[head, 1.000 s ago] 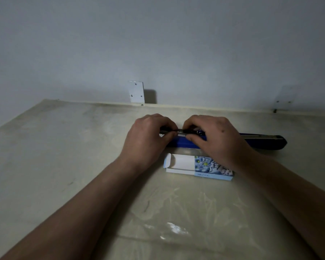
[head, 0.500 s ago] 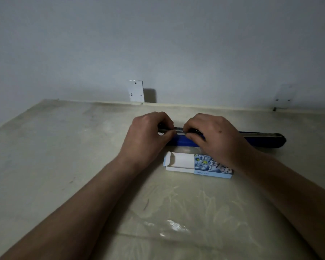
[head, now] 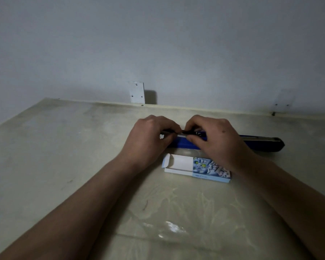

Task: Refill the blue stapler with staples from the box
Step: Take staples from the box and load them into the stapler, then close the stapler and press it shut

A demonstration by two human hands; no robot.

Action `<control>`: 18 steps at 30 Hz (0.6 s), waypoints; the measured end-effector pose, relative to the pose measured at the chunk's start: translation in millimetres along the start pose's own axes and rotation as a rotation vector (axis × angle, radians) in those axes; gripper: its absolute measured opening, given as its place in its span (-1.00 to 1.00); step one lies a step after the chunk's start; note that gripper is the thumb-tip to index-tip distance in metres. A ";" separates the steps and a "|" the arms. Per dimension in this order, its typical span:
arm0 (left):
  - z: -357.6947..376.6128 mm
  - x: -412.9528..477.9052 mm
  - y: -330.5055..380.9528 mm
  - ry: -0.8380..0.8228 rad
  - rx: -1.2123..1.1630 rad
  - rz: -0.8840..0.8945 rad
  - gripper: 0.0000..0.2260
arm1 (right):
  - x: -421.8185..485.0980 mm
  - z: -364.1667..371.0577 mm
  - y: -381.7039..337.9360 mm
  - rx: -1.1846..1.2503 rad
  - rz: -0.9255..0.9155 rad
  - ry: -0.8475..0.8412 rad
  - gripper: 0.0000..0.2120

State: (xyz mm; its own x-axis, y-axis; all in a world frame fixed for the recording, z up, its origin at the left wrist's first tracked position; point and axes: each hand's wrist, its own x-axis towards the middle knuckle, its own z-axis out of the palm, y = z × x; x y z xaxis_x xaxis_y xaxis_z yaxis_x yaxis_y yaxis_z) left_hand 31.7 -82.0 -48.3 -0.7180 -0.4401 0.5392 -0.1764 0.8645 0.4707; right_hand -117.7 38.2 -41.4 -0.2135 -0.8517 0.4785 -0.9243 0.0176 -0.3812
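The long blue stapler (head: 182,143) lies across the table, its black far end (head: 270,144) sticking out to the right. My left hand (head: 148,141) pinches the metal rail at the stapler's left end. Just to its right, my right hand (head: 214,139) grips the stapler's top near the middle, fingers curled over it. The two sets of fingertips almost touch. The staple box (head: 195,168), white with a blue printed sleeve, lies slid open in front of the stapler, partly under my right wrist. I cannot tell whether a strip of staples is in my fingers.
The pale table (head: 64,156) has a glossy, scuffed cover and meets a grey wall at the back. A small white bracket (head: 136,92) is fixed to the wall behind the hands, and another bracket (head: 281,102) sits at the far right.
Both hands stay on the stapler; the fingertips have shifted only slightly along the rail. Box and stapler have not moved.
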 end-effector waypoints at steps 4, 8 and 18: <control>0.1 1.0 -1.7 -0.007 0.046 0.036 -0.82 | 0.0 -0.5 -0.2 0.049 0.050 -0.003 -0.75; 3.2 2.6 -1.1 -0.001 0.060 0.058 -0.90 | -1.2 -5.8 4.3 0.026 0.078 -0.033 -0.76; 3.5 1.7 6.8 0.005 0.158 0.110 -0.87 | -19.3 -33.7 19.4 -0.171 0.149 -0.062 -0.78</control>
State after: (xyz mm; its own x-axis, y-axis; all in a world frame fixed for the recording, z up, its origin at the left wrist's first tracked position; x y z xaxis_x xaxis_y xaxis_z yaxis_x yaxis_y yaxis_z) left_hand 27.0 -76.0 -46.6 -0.7355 -0.3414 0.5852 -0.2006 0.9348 0.2932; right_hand -142.2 72.7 -31.3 -0.3369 -0.8635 0.3754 -0.9253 0.2299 -0.3016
